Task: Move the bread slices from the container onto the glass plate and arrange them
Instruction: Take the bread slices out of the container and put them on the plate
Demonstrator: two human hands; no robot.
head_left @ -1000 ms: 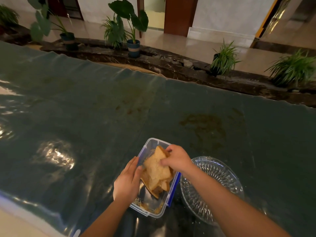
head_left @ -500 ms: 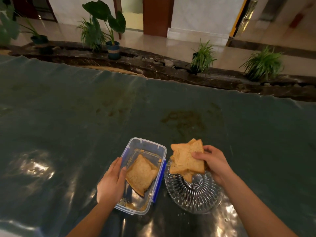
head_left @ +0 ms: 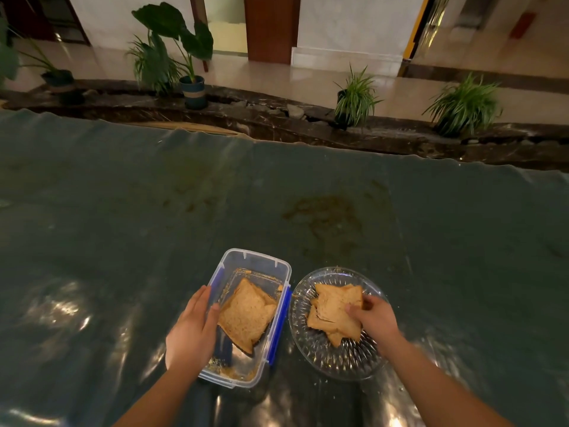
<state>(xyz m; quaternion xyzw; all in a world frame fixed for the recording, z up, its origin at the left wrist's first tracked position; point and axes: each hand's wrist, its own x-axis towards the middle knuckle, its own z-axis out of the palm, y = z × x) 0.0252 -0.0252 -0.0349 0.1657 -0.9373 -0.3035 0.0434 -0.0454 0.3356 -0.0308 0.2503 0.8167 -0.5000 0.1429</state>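
Observation:
A clear plastic container with blue side clips sits on the table in front of me. One bread slice lies tilted inside it, among crumbs. My left hand grips the container's left wall. To its right stands the ribbed glass plate. A small stack of bread slices rests on the plate, and my right hand pinches the stack's right edge, thumb on top.
The table is covered by a dark green glossy sheet with a brown stain behind the plate. Past its far edge runs a dark stone ledge with several potted plants.
My right hand lifted a stack of slices out of the container, carried it right and lowered it onto the glass plate. The left hand stayed on the container, where one slice remains.

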